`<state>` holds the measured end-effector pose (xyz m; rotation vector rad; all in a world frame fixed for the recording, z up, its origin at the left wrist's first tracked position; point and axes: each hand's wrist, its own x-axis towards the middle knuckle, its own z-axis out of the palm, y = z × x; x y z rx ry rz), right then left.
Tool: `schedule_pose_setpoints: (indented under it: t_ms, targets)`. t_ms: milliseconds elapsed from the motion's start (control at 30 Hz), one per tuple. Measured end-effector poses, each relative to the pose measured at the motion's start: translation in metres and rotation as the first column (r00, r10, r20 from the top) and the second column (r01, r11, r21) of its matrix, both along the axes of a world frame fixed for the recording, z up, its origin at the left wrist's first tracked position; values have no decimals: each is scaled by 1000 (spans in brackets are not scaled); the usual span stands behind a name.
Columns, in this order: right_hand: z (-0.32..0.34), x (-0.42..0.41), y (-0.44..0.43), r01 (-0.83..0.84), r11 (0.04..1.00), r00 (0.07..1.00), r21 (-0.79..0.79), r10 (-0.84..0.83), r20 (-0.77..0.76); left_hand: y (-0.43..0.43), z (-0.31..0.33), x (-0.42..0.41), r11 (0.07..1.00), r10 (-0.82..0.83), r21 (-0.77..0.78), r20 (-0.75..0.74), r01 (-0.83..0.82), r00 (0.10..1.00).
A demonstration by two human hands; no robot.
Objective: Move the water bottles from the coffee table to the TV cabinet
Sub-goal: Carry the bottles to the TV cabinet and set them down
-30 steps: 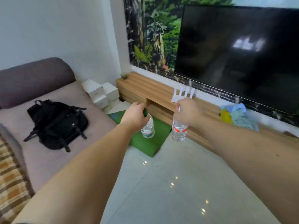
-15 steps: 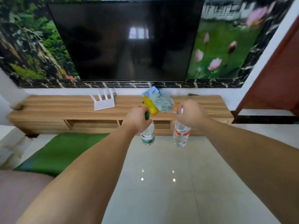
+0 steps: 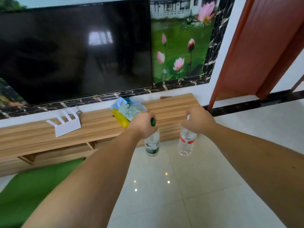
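In front of the TV cabinet (image 3: 172, 106) now, much closer than a second ago: my left hand (image 3: 143, 124) clamps the green-capped bottle (image 3: 152, 143), my right hand (image 3: 198, 120) the red-labelled bottle (image 3: 186, 142), both hanging over the floor, set-down next.

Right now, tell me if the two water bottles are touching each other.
Apart. The head view shows floor tile between the green-label bottle and the red-label bottle.
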<state>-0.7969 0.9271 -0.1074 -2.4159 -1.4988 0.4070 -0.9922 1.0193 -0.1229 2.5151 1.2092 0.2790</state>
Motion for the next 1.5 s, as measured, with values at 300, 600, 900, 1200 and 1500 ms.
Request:
schedule_pose_setpoints:
  t_ms: [300,600,900,1200,1500]
  targets:
    - [3,81,40,51,999,999,8,-51,-3,51,3,93,997,-81,-1,-10,81,997]
    - [-6,161,148,82,996,997,-43,-82,2,174,-16,176,990,-141,-31,-8,141,990]
    - [-7,225,271,-7,970,999,-244,16,36,302,-25,245,984,-146,-109,-33,141,989]
    - [-21,306,356,-61,971,998,-233,63,5,375,-29,319,982,-141,-139,-115,125,983]
    - [-53,416,426,-253,921,967,-295,238,-86,433,-42,429,985,-102,-165,-273,58,956]
